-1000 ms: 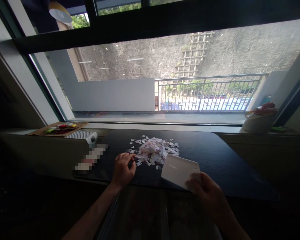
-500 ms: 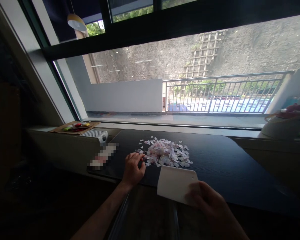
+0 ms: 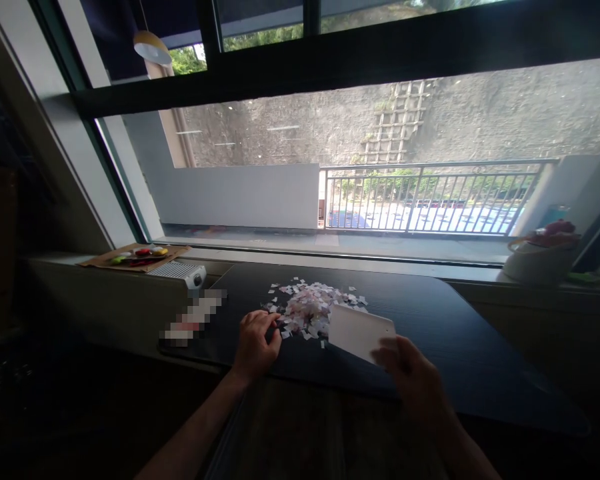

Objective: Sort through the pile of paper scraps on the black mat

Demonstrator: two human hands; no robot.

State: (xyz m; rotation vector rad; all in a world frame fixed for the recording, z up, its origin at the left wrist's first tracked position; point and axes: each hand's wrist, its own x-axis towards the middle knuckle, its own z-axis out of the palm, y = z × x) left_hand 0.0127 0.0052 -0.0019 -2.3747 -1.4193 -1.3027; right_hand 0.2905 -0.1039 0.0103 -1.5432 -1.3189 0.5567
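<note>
A loose heap of small white paper scraps [image 3: 305, 307] lies on the dark tabletop [image 3: 430, 333], some with pinkish marks. In my right hand [image 3: 415, 373] is a thin, flat white board [image 3: 360, 333] with a small hole near one corner. I grip its right end, and its left edge overlaps the heap's near right side from this view. My left hand [image 3: 257, 343] rests at the heap's left edge with curled fingers. Whatever lies inside those fingers, if anything, is hidden.
A blurred-out item [image 3: 195, 319] sits on the table's left end. Beyond it are a white appliance with a knob [image 3: 183, 273] and a brown board with colourful pieces [image 3: 135, 257]. A pale container [image 3: 537, 257] stands at right by the window.
The white board has moved up and forward in my right hand, from in front of the heap to its right side. The view has shifted slightly; my left hand stays beside the heap.
</note>
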